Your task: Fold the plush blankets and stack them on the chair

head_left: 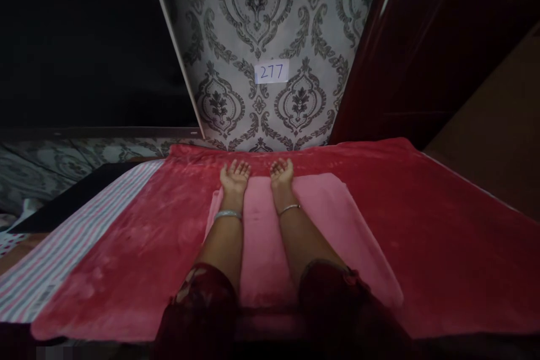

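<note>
From the head view, the left hand and right hand lay palms up and open, holding nothing, side by side at the far edge of a pink towel. The towel lay flat mid-bed on a red blanket, reaching toward the near edge. A striped sheet showed along the blanket's left edge, and a label reading 277 was on the patterned wall beyond.

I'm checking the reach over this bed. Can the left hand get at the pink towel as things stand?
Probably yes: the left hand lies palm up at the far edge of the pink towel, open and holding nothing, with nothing between them.
</note>
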The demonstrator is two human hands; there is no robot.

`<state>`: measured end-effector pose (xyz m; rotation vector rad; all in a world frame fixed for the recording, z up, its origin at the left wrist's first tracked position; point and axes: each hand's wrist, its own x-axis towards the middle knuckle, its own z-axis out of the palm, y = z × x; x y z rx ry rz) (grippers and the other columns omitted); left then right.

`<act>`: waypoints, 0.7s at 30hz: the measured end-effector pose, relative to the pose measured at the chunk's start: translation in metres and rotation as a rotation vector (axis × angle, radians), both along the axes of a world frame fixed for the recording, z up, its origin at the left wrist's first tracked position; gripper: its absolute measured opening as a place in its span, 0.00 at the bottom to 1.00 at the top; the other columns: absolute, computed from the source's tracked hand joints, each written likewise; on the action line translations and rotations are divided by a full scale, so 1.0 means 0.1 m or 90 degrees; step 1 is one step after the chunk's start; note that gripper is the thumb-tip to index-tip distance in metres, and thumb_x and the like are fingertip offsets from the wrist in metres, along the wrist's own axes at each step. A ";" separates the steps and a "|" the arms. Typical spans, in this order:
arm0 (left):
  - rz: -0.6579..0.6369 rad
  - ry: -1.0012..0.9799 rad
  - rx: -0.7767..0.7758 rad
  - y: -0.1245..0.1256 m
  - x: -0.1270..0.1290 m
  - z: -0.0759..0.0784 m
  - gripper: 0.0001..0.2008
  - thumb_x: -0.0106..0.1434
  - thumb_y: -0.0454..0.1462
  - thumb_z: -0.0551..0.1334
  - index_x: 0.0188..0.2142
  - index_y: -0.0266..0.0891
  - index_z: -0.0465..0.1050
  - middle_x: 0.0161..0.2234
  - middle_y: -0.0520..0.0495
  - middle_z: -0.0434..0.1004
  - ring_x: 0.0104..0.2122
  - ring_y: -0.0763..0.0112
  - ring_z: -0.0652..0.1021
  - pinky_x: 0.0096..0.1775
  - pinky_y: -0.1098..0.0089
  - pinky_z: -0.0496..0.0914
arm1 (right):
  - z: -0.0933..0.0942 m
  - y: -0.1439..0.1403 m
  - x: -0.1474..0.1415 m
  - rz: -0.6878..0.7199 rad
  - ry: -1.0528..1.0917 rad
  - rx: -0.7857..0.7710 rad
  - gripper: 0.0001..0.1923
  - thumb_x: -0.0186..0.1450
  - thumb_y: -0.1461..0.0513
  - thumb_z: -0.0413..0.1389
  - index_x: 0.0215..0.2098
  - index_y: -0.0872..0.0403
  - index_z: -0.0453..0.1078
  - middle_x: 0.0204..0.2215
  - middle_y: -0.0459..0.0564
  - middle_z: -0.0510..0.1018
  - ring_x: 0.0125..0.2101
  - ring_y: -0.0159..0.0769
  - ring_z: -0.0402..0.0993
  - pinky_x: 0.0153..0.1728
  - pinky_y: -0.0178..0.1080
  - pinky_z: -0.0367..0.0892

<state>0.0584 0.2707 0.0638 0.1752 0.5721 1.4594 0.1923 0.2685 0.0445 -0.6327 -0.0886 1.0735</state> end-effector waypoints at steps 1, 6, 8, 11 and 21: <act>0.001 0.004 -0.014 0.01 0.00 -0.08 0.15 0.67 0.45 0.48 0.38 0.40 0.69 0.33 0.44 0.72 0.32 0.67 0.76 0.37 0.66 0.74 | -0.08 -0.02 -0.02 0.003 0.016 -0.007 0.14 0.69 0.52 0.45 0.32 0.50 0.63 0.21 0.41 0.70 0.20 0.28 0.68 0.22 0.30 0.66; -0.040 0.014 0.024 0.10 -0.01 -0.25 0.16 0.67 0.45 0.49 0.37 0.38 0.70 0.34 0.43 0.73 0.31 0.67 0.76 0.34 0.67 0.73 | -0.20 -0.07 0.03 0.025 0.103 0.007 0.17 0.70 0.52 0.43 0.35 0.52 0.68 0.26 0.44 0.74 0.23 0.28 0.70 0.23 0.30 0.66; -0.039 0.012 0.010 0.13 -0.01 -0.23 0.17 0.67 0.45 0.49 0.36 0.38 0.70 0.33 0.43 0.73 0.30 0.67 0.76 0.33 0.67 0.73 | -0.16 -0.06 0.04 0.028 0.128 0.010 0.17 0.70 0.52 0.44 0.35 0.52 0.69 0.26 0.44 0.74 0.23 0.28 0.70 0.23 0.30 0.65; -0.038 0.025 -0.004 0.15 -0.01 -0.19 0.17 0.67 0.46 0.48 0.36 0.39 0.70 0.32 0.44 0.73 0.29 0.68 0.76 0.32 0.68 0.72 | -0.11 -0.05 0.04 0.038 0.119 -0.003 0.17 0.71 0.53 0.43 0.35 0.52 0.68 0.25 0.44 0.74 0.23 0.28 0.70 0.24 0.30 0.65; -0.044 0.086 0.002 0.17 0.04 -0.16 0.14 0.68 0.44 0.50 0.35 0.40 0.69 0.32 0.45 0.73 0.27 0.69 0.75 0.30 0.69 0.72 | 0.16 -0.16 -0.05 0.032 -0.397 -0.146 0.15 0.74 0.60 0.41 0.33 0.53 0.64 0.23 0.41 0.71 0.26 0.28 0.71 0.34 0.34 0.71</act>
